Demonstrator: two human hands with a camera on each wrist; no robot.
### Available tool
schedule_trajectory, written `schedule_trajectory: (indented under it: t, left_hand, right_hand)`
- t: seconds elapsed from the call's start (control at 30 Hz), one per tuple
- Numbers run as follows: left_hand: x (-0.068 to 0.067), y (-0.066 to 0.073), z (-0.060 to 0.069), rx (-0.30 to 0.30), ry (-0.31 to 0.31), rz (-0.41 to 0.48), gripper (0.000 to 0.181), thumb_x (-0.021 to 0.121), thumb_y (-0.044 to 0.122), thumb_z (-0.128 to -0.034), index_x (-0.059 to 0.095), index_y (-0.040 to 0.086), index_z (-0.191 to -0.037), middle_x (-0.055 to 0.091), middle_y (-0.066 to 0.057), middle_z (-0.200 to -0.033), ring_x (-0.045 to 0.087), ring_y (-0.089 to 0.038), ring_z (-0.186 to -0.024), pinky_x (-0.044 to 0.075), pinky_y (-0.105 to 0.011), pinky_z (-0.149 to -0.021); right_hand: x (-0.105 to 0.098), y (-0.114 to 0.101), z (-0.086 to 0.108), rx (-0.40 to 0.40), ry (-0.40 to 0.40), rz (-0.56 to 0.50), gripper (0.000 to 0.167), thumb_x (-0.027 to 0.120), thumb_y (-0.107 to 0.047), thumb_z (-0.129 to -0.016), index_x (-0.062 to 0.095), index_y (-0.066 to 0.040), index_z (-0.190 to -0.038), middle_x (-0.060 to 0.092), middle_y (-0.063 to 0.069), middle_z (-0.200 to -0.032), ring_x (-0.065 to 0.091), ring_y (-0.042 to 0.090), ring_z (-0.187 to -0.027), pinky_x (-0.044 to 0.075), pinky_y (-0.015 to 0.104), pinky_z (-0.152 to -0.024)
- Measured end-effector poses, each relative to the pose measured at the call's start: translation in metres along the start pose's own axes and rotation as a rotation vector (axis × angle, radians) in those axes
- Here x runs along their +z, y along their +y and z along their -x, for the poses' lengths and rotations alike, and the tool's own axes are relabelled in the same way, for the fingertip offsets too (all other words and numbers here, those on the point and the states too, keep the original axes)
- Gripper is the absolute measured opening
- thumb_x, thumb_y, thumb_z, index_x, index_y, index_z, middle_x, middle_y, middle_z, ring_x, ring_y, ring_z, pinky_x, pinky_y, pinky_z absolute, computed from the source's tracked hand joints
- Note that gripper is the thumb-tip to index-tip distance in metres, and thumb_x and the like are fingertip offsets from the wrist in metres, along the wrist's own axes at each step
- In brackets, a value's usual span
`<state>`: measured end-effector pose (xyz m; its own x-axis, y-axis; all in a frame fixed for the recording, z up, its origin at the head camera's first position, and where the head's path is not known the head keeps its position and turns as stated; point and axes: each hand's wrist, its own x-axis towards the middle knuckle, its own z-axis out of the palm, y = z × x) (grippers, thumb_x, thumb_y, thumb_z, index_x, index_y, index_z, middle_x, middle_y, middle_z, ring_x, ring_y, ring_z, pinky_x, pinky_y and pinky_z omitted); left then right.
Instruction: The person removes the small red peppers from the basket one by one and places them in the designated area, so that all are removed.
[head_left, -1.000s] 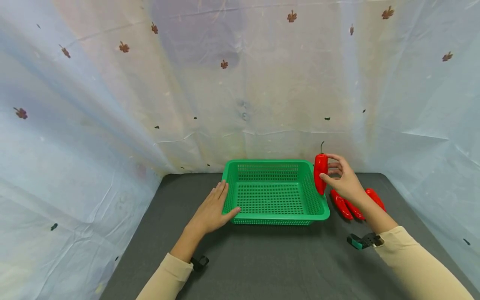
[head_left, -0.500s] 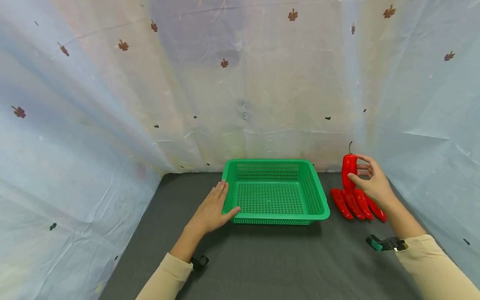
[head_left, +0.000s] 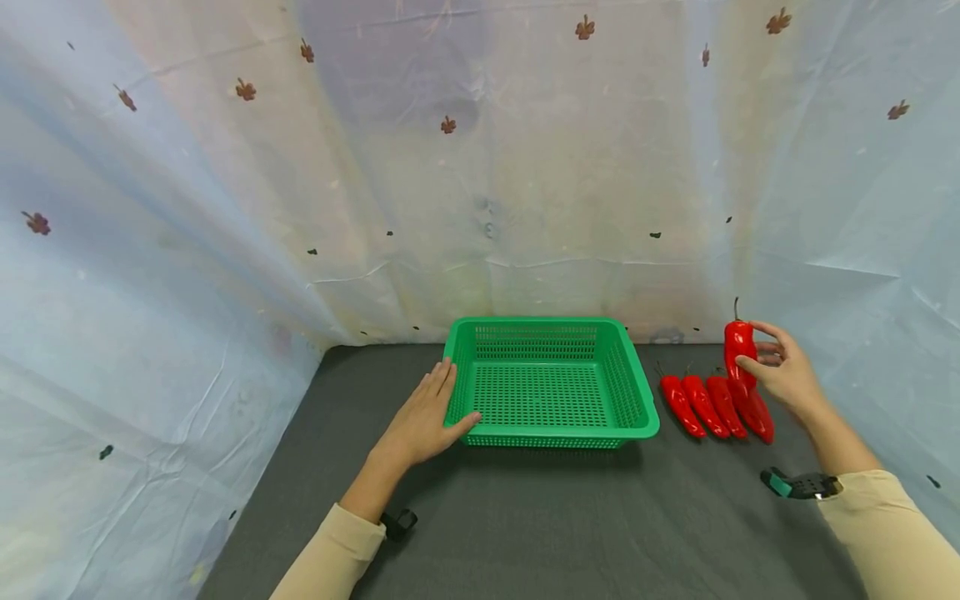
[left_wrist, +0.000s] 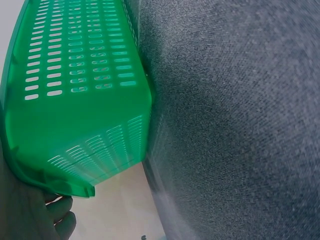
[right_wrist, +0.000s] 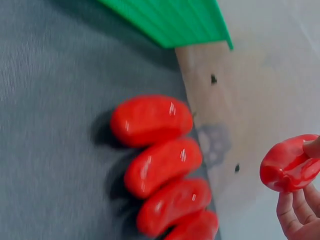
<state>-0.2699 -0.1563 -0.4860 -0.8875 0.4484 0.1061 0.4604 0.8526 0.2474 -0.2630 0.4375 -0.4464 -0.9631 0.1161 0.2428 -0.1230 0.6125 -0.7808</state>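
My right hand (head_left: pixel 793 382) pinches a glossy red chili pepper (head_left: pixel 739 346) between thumb and fingers, stem up, raised over the right end of a row. In that row, several similar red peppers lie side by side on the dark table, the leftmost pepper (head_left: pixel 681 408) nearest the basket. The right wrist view shows the held pepper (right_wrist: pixel 287 165) apart from the row. My left hand (head_left: pixel 422 421) rests on the left rim of a green plastic basket (head_left: pixel 555 435), fingers straight and thumb spread along the front corner. Nothing lies inside the basket.
A dark grey cloth (head_left: pixel 525 525) covers the table. Pale printed sheeting (head_left: pixel 487 183) hangs behind and along both sides, close to the table's back edge. The basket's right wall (head_left: pixel 639 387) stands just left of the pepper row.
My right hand has carried the pepper rightward from the basket's right rim, past the row, to above its right end, slightly lower now. My left hand and the basket stay put.
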Motion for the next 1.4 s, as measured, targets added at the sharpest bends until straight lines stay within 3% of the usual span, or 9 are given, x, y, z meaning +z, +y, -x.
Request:
schedule_trajectory:
  t: [0.07, 0.3, 0.6, 0.87, 0.97, 1.1, 1.23, 1.33, 1.4]
  left_hand:
    - [0.0, 0.0, 0.0, 0.003, 0.004, 0.0, 0.106, 0.037, 0.079, -0.1043, 0.004, 0.005, -0.172, 0.0, -0.014, -0.181, 0.004, -0.029, -0.167, 0.01, -0.048, -0.135]
    - [-0.001, 0.001, 0.0, 0.002, 0.006, 0.004, 0.106, 0.039, 0.078, -0.1045, 0.007, 0.003, -0.172, 0.001, -0.014, -0.18, 0.006, -0.03, -0.167, 0.01, -0.047, -0.135]
    - [-0.001, 0.001, 0.0, -0.002, 0.001, 0.009, 0.105, 0.04, 0.076, -0.1051, 0.006, 0.003, -0.172, -0.001, -0.013, -0.18, 0.004, -0.029, -0.167, 0.009, -0.047, -0.136]
    - [-0.001, 0.001, 0.001, -0.001, 0.004, 0.019, 0.104, 0.04, 0.076, -0.1052, 0.006, 0.004, -0.172, -0.001, -0.013, -0.18, 0.002, -0.027, -0.167, 0.009, -0.047, -0.136]
    - [-0.001, 0.001, 0.0, 0.002, 0.009, 0.018, 0.105, 0.039, 0.077, -0.1049, 0.006, 0.004, -0.172, 0.0, -0.013, -0.18, 0.002, -0.028, -0.167, 0.011, -0.048, -0.135]
    - [-0.001, 0.002, 0.0, 0.003, 0.01, 0.013, 0.105, 0.039, 0.078, -0.1047, 0.006, 0.004, -0.172, 0.0, -0.013, -0.18, 0.003, -0.028, -0.167, 0.012, -0.049, -0.135]
    - [-0.002, 0.002, 0.0, 0.004, 0.008, 0.013, 0.105, 0.039, 0.077, -0.1048, 0.006, 0.004, -0.172, 0.001, -0.014, -0.181, 0.004, -0.03, -0.167, 0.01, -0.047, -0.135]
    - [-0.002, 0.001, 0.0, 0.001, 0.004, 0.018, 0.105, 0.04, 0.077, -0.1048, 0.005, 0.004, -0.172, 0.0, -0.013, -0.181, 0.004, -0.029, -0.167, 0.008, -0.046, -0.135]
    - [-0.002, 0.001, 0.0, -0.001, 0.003, 0.023, 0.105, 0.04, 0.077, -0.1048, 0.005, 0.004, -0.172, -0.001, -0.012, -0.18, 0.003, -0.029, -0.167, 0.008, -0.046, -0.135]
  right_hand:
    - [-0.005, 0.007, 0.0, 0.019, 0.003, 0.011, 0.071, 0.063, -0.019, -0.109, 0.027, -0.002, -0.168, 0.042, 0.04, -0.146, 0.048, -0.002, -0.097, 0.05, 0.013, -0.067]
    - [-0.019, 0.033, 0.003, 0.126, 0.019, 0.054, 0.073, 0.061, -0.023, -0.11, 0.023, 0.002, -0.168, 0.039, 0.044, -0.147, 0.048, 0.041, -0.11, 0.049, 0.011, -0.064]
    - [-0.028, 0.065, 0.009, 0.2, -0.003, 0.063, 0.072, 0.058, -0.02, -0.11, 0.02, 0.011, -0.163, 0.036, 0.049, -0.141, 0.055, 0.051, -0.106, 0.054, 0.017, -0.061]
    - [-0.03, 0.084, 0.012, 0.265, -0.054, 0.178, 0.069, 0.059, -0.025, -0.11, 0.029, 0.015, -0.158, 0.039, 0.055, -0.144, 0.053, 0.065, -0.119, 0.052, 0.022, -0.062]
    - [-0.031, 0.092, 0.013, 0.282, -0.091, 0.17, 0.072, 0.059, -0.03, -0.11, 0.029, 0.015, -0.159, 0.036, 0.054, -0.148, 0.047, 0.068, -0.126, 0.062, 0.044, -0.078]
    - [-0.029, 0.096, 0.014, 0.299, -0.129, 0.173, 0.07, 0.057, -0.029, -0.111, 0.03, 0.015, -0.159, 0.033, 0.051, -0.149, 0.04, 0.071, -0.132, 0.051, 0.071, -0.096]
    - [-0.026, 0.095, 0.015, 0.297, -0.144, 0.203, 0.064, 0.055, -0.024, -0.112, 0.032, 0.017, -0.155, 0.036, 0.051, -0.147, 0.046, 0.068, -0.129, 0.061, 0.043, -0.081]
    - [-0.025, 0.095, 0.016, 0.277, -0.142, 0.216, 0.062, 0.055, -0.023, -0.112, 0.034, 0.019, -0.153, 0.037, 0.051, -0.145, 0.05, 0.067, -0.128, 0.053, 0.022, -0.067]
    - [-0.024, 0.095, 0.016, 0.268, -0.142, 0.217, 0.061, 0.054, -0.023, -0.112, 0.034, 0.019, -0.152, 0.037, 0.052, -0.145, 0.05, 0.067, -0.128, 0.051, 0.018, -0.064]
